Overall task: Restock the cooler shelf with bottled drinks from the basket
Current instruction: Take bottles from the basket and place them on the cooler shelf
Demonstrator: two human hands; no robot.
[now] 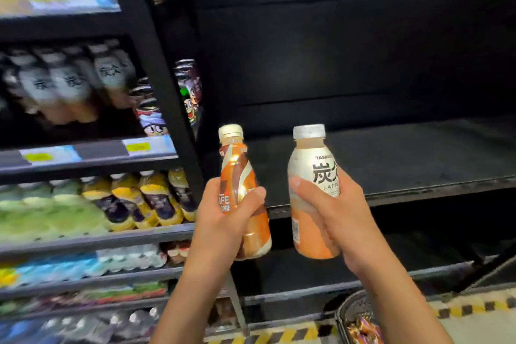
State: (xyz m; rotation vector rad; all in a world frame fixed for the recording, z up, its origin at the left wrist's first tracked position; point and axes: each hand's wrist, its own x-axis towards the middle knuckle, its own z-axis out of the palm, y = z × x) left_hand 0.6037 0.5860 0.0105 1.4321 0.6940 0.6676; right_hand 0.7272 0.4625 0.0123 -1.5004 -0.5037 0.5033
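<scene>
Orange-and-brown swirls wrap the coffee bottle point(238, 173) that the left hand point(223, 215) grips round its middle, slightly tilted; the right hand point(337, 218) clasps a silver latte bottle point(308, 167) just beside it. Both bottles hang before the dark cooler shelf point(405, 165); the basket point(342, 313) sits low at the right.

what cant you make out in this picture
All head view:
- Dark mesh basket: cut off by the bottom edge and the right forearm; contents uncountable.
- Pale bottles on the left shelf: motion blur, labels unreadable.
- Orange-and-brown plastic coffee bottle: left hand covers its lettering.
- Silver-and-orange latte bottle: right hand covers part of its label.
</scene>
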